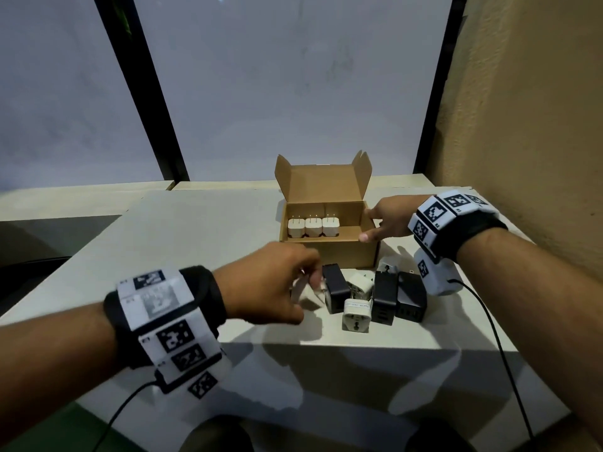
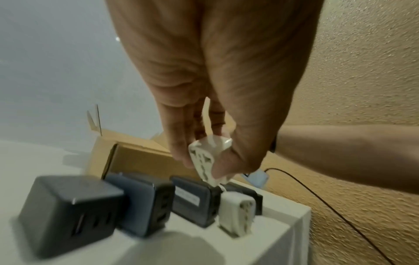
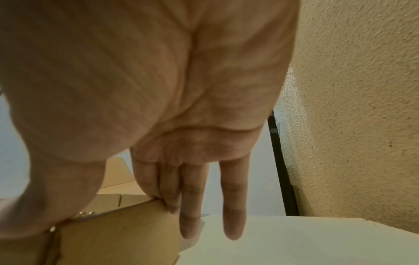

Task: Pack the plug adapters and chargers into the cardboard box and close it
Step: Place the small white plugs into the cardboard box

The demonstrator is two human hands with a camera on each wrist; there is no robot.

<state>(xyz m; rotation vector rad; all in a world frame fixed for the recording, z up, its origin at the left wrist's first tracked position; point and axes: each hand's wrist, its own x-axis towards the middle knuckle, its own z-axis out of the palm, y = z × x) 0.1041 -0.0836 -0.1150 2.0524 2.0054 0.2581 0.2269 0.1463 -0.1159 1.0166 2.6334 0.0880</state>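
The open cardboard box [image 1: 339, 252] stands on the table with its lid flap up, and three white chargers [image 1: 313, 227] line its left side, prongs up. My right hand [image 1: 375, 225] rests on the box's right wall [image 3: 118, 236] with straight fingers [image 3: 190, 206] and the thumb at the front corner. My left hand [image 1: 277, 285] is in front of the box and pinches a white plug adapter [image 2: 208, 157] just above the table. On the table before the box lie three black chargers [image 1: 336, 288] [image 1: 385, 296] [image 1: 410, 296] and white adapters [image 1: 356, 314] [image 1: 360, 283].
The pale table [image 1: 195, 239] ends in a front edge close behind the loose chargers. A textured wall [image 1: 522, 125] runs along the right side, near the box. A black cable [image 1: 489, 321] trails from my right wrist across the table's right part.
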